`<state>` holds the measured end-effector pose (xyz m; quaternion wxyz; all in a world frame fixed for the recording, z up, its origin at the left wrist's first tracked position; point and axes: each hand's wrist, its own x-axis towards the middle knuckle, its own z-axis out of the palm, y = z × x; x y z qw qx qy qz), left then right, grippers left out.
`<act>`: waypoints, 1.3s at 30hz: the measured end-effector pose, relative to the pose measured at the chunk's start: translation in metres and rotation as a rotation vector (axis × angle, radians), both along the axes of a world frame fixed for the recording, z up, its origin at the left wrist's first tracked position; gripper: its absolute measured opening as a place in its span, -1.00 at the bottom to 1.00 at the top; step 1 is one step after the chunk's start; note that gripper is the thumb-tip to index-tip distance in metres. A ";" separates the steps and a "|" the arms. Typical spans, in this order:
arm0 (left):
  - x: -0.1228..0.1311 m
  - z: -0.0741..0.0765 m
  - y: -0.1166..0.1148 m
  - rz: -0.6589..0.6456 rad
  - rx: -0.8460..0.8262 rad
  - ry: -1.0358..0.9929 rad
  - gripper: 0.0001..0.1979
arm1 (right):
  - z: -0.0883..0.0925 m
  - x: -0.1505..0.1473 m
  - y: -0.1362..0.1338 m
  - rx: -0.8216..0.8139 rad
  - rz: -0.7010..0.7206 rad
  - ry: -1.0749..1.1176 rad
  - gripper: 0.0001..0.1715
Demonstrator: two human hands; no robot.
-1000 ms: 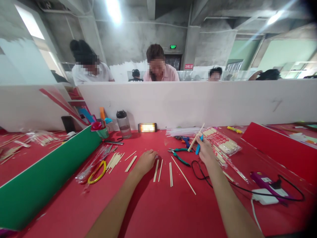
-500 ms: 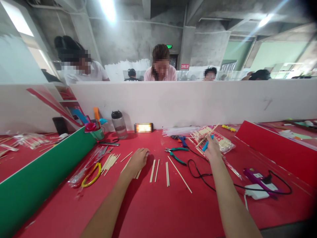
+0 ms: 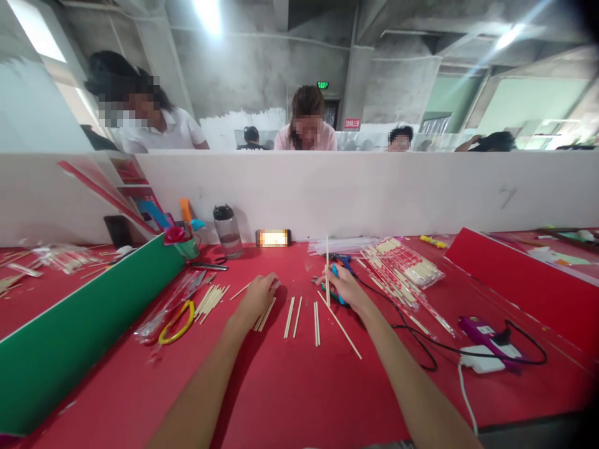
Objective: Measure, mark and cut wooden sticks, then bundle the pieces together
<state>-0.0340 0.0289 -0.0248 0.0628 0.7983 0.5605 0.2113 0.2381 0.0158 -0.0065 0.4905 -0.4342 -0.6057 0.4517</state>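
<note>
My right hand (image 3: 345, 285) is closed around a thin wooden stick (image 3: 327, 259), held nearly upright, and a blue pen-like tool (image 3: 335, 272) whose kind I cannot make out. Below it, a longer wooden stick (image 3: 344, 330) lies slanted on the red table (image 3: 299, 393). Over several short sticks (image 3: 266, 315) rests my left hand (image 3: 257, 296), its fingers bent and close together; whatever is under the fingertips is hidden. Between the hands lie two pairs of short sticks, one pair (image 3: 290, 318) and another (image 3: 317, 324). Green-handled pliers (image 3: 324, 288) are partly hidden behind my right hand.
Left: a pile of cut sticks (image 3: 211, 302), yellow-handled scissors (image 3: 178, 324) and a green divider (image 3: 93, 324). A water bottle (image 3: 227, 232) and phone (image 3: 273, 238) stand at the back. Right: packed sticks (image 3: 402, 265), a black cord (image 3: 416, 327) and a purple power strip (image 3: 486, 333).
My right hand has moved left from the packed sticks to the pliers, carrying a wooden stick and the blue tool. The stick now stands nearly upright. My left hand has hardly moved.
</note>
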 end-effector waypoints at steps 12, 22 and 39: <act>0.011 0.008 -0.006 -0.063 0.006 0.146 -0.73 | -0.006 0.004 0.004 0.079 -0.015 -0.245 -0.64; 0.058 0.017 -0.042 -0.416 0.063 0.060 -0.75 | -0.008 0.026 0.008 -0.044 -0.009 -0.142 -0.67; 0.085 0.010 -0.048 -0.323 -0.367 -0.917 -0.77 | 0.005 -0.030 -0.013 -0.062 0.020 0.256 -0.60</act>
